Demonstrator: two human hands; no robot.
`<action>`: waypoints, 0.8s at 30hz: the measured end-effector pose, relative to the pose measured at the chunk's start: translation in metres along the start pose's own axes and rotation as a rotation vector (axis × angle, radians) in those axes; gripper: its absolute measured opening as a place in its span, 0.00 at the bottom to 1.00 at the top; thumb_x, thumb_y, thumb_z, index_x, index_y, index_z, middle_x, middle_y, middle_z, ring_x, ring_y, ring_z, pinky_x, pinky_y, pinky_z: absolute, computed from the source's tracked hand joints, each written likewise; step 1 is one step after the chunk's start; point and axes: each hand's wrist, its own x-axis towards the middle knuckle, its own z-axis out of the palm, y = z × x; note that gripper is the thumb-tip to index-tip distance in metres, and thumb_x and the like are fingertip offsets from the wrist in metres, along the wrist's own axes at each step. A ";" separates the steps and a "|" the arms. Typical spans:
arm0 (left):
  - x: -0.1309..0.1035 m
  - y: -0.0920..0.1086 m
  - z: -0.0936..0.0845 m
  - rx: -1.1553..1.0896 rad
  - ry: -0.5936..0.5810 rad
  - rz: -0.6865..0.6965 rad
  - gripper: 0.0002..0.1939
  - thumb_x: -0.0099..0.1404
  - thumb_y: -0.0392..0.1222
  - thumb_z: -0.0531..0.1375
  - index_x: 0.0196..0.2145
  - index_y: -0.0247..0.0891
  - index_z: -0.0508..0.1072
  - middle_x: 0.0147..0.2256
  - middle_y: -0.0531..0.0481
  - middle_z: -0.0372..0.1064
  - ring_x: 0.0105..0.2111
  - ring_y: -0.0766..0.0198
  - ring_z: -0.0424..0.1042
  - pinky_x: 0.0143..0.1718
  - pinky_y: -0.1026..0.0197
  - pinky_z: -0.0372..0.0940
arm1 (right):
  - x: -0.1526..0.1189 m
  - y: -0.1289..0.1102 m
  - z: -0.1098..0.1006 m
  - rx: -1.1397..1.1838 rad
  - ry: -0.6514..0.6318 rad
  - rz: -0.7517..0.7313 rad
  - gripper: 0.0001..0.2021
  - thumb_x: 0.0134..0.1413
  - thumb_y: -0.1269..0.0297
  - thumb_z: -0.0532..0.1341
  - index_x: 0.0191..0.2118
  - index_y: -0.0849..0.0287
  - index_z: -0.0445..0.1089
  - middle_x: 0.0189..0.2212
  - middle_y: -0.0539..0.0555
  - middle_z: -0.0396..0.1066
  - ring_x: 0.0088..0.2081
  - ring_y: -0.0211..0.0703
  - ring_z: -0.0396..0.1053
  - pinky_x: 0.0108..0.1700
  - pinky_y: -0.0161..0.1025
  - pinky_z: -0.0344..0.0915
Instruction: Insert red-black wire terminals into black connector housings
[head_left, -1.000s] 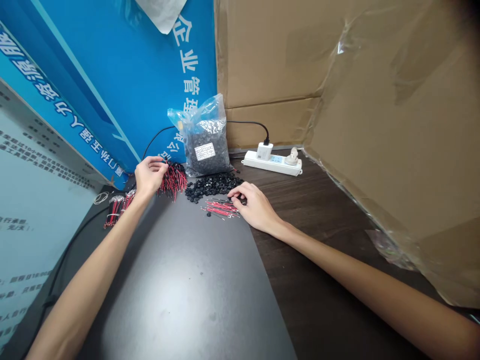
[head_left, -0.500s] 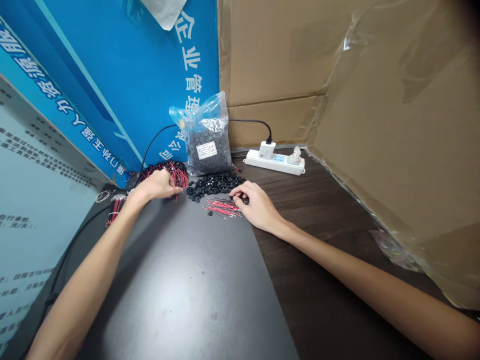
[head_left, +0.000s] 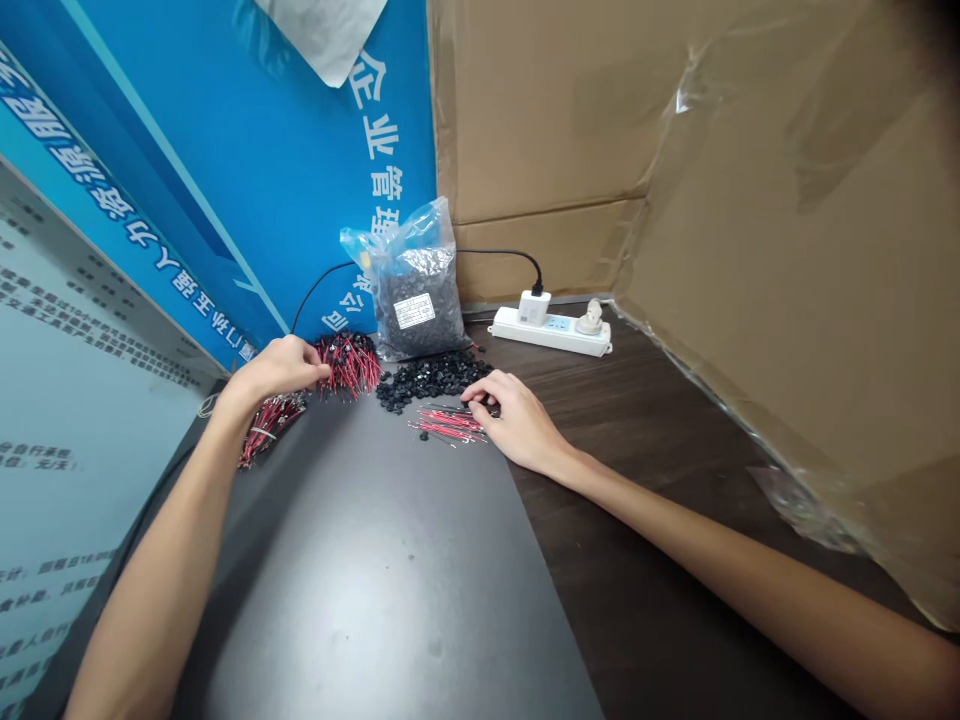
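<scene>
My left hand (head_left: 279, 364) is closed in a pinch at the left side of a heap of red and black wires with black ends (head_left: 349, 365). Whatever its fingertips hold is too small to make out. Below that hand lies a banded bundle of red and black wires (head_left: 264, 430). On the right, my right hand (head_left: 517, 418) rests with thumb and fingers curled together at the edge of a pile of small black plastic parts (head_left: 420, 380). A dark bit shows between its fingertips, its kind unclear. Loose red and black wires (head_left: 450, 424) lie just left of its thumb.
A clear plastic bag of black parts (head_left: 420, 310) stands behind the pile. To its right sits a white power strip (head_left: 551, 331) with a plugged-in adapter. Blue printed board (head_left: 300, 180) and cardboard walls (head_left: 555, 120) enclose the grey table (head_left: 360, 560).
My left hand has moved left, off the middle of the wire heap, uncovering more of it and of the banded bundle. My right hand has barely moved. The view has shifted slightly.
</scene>
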 end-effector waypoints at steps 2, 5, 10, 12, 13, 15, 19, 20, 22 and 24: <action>0.000 -0.008 -0.004 0.010 0.035 -0.048 0.10 0.56 0.47 0.59 0.22 0.40 0.75 0.24 0.48 0.75 0.27 0.58 0.72 0.28 0.60 0.61 | 0.000 0.000 0.000 0.000 0.000 -0.003 0.08 0.58 0.73 0.58 0.37 0.56 0.74 0.36 0.54 0.73 0.42 0.48 0.69 0.45 0.45 0.65; 0.003 -0.014 0.005 0.047 0.171 -0.104 0.10 0.58 0.45 0.59 0.23 0.40 0.75 0.26 0.45 0.75 0.28 0.56 0.73 0.30 0.58 0.61 | 0.000 0.001 0.000 -0.009 -0.001 0.002 0.08 0.58 0.73 0.58 0.38 0.56 0.74 0.36 0.54 0.73 0.42 0.48 0.69 0.45 0.45 0.65; 0.008 -0.013 0.024 0.047 0.310 -0.086 0.13 0.61 0.49 0.58 0.27 0.39 0.76 0.29 0.41 0.75 0.31 0.53 0.73 0.33 0.56 0.64 | 0.000 0.000 0.000 -0.014 -0.008 0.007 0.08 0.58 0.73 0.58 0.38 0.56 0.74 0.36 0.55 0.73 0.42 0.48 0.69 0.45 0.45 0.65; 0.006 -0.012 0.023 0.044 0.358 -0.095 0.14 0.63 0.50 0.56 0.29 0.39 0.76 0.29 0.41 0.75 0.32 0.52 0.73 0.34 0.56 0.64 | 0.000 0.000 0.000 -0.010 -0.006 0.004 0.08 0.58 0.73 0.58 0.38 0.56 0.74 0.36 0.55 0.73 0.42 0.48 0.69 0.45 0.45 0.65; 0.005 -0.010 0.021 0.040 0.390 -0.101 0.15 0.64 0.49 0.56 0.29 0.38 0.76 0.29 0.40 0.75 0.32 0.51 0.73 0.33 0.55 0.64 | 0.000 0.001 0.000 -0.007 -0.002 0.001 0.08 0.58 0.73 0.58 0.37 0.56 0.74 0.36 0.55 0.73 0.41 0.48 0.69 0.45 0.45 0.65; 0.002 -0.005 0.018 0.014 0.443 -0.096 0.15 0.64 0.49 0.55 0.29 0.38 0.76 0.29 0.40 0.75 0.33 0.51 0.73 0.33 0.55 0.63 | 0.000 0.001 0.000 0.000 0.009 -0.009 0.08 0.57 0.73 0.58 0.37 0.56 0.74 0.36 0.55 0.73 0.41 0.48 0.70 0.44 0.45 0.65; -0.001 0.016 0.025 -0.118 0.388 0.099 0.12 0.63 0.47 0.57 0.31 0.38 0.76 0.31 0.44 0.77 0.31 0.56 0.73 0.34 0.58 0.62 | 0.000 0.001 0.000 0.010 0.025 -0.019 0.08 0.56 0.74 0.58 0.36 0.56 0.73 0.35 0.54 0.73 0.40 0.48 0.70 0.43 0.44 0.65; -0.001 0.022 0.030 -0.140 0.334 0.164 0.11 0.63 0.46 0.57 0.32 0.37 0.76 0.31 0.45 0.77 0.30 0.58 0.72 0.34 0.58 0.62 | 0.000 0.001 0.000 0.010 0.029 -0.022 0.08 0.57 0.74 0.58 0.36 0.56 0.73 0.35 0.54 0.73 0.39 0.48 0.69 0.43 0.44 0.65; 0.001 0.032 0.043 -0.141 0.259 0.280 0.09 0.62 0.43 0.58 0.34 0.37 0.77 0.30 0.47 0.76 0.30 0.59 0.72 0.34 0.59 0.62 | 0.000 0.001 -0.001 0.008 0.036 -0.029 0.08 0.57 0.74 0.58 0.36 0.56 0.73 0.35 0.54 0.73 0.39 0.47 0.69 0.43 0.44 0.65; 0.004 0.038 0.055 -0.101 0.259 0.330 0.08 0.61 0.40 0.58 0.34 0.37 0.77 0.32 0.47 0.75 0.33 0.59 0.72 0.35 0.59 0.62 | 0.000 0.000 -0.001 0.008 0.038 -0.032 0.08 0.57 0.74 0.58 0.36 0.56 0.73 0.35 0.54 0.73 0.39 0.47 0.69 0.42 0.44 0.65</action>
